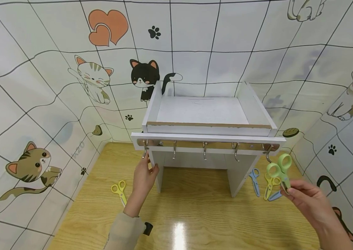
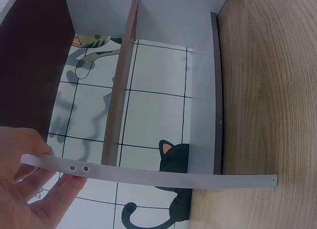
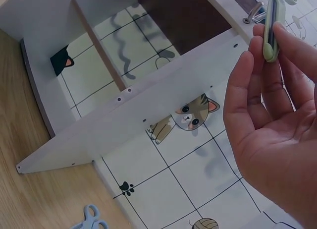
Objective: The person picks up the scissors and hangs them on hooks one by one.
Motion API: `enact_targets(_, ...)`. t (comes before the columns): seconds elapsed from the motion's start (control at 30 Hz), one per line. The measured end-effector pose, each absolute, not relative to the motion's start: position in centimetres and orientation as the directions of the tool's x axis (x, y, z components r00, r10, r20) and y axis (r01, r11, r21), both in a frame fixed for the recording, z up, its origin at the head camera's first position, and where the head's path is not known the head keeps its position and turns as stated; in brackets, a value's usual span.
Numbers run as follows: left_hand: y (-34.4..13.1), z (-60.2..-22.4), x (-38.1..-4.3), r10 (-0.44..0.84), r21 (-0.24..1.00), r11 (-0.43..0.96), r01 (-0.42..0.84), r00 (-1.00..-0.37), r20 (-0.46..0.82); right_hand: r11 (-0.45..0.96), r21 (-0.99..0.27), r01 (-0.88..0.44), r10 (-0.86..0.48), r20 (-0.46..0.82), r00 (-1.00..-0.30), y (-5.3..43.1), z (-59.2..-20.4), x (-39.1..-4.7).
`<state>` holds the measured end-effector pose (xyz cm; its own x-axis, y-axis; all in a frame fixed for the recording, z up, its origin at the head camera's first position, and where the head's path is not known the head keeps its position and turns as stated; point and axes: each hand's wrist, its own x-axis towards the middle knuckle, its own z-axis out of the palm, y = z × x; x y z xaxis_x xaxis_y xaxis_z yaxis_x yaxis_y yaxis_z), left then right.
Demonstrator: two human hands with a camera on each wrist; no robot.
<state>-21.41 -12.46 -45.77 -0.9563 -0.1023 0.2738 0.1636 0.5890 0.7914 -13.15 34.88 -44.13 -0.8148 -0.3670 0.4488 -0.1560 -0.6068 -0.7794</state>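
Observation:
A white wooden shelf (image 1: 207,130) with a metal strip of several hooks (image 1: 205,151) along its front stands in the middle of the head view. Its left side panel (image 2: 163,179) is gripped near the top by my left hand (image 1: 142,178), thumb on one face and fingers on the other. My right hand (image 1: 314,203) pinches green scissors (image 1: 284,175) by the blade end, handle loops upward. Those loops are close beside the rightmost hook (image 1: 268,154). The right wrist view shows the blade end (image 3: 270,38) between thumb and fingertips.
On the wooden table (image 1: 195,208), blue scissors (image 1: 255,182) and yellow scissors (image 1: 270,185) lie right of the shelf, with another blue piece (image 1: 275,196) partly behind my right hand. More yellow scissors (image 1: 119,191) lie at left. Cat-patterned walls (image 1: 211,69) enclose the table.

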Motion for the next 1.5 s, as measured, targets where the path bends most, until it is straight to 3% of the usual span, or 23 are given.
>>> enact_targets(0.27,-12.5,-45.7,-21.6,-0.100,0.797,0.580,0.170,-0.956,0.276,-0.451,-0.878,-0.163,-0.306,0.323,-0.895,34.9,-44.7,-12.9)
enact_targets(0.57,-12.5,-45.7,-21.6,-0.097,0.794,0.579,0.185,-0.951,0.293,-0.388,-0.912,-0.137,-0.247,0.246,-0.937,34.6,-45.3,-12.8)
enact_targets(1.03,-12.5,-45.8,-21.5,-0.097,0.795,0.579,0.181,-0.953,0.288,-0.410,-0.909,-0.071,-0.229,0.178,-0.957,34.3,-46.5,-12.8)
enact_targets(1.27,-12.6,-45.8,-21.5,-0.096,0.796,0.576,0.185,-0.952,0.290,-0.485,-0.872,-0.067,-0.315,0.246,-0.917,34.1,-47.0,-13.1)
enact_targets(1.5,-12.5,-45.8,-21.5,-0.098,0.798,0.575,0.181,-0.953,0.287,-0.485,-0.874,-0.022,-0.342,0.213,-0.915,34.2,-47.4,-13.2)
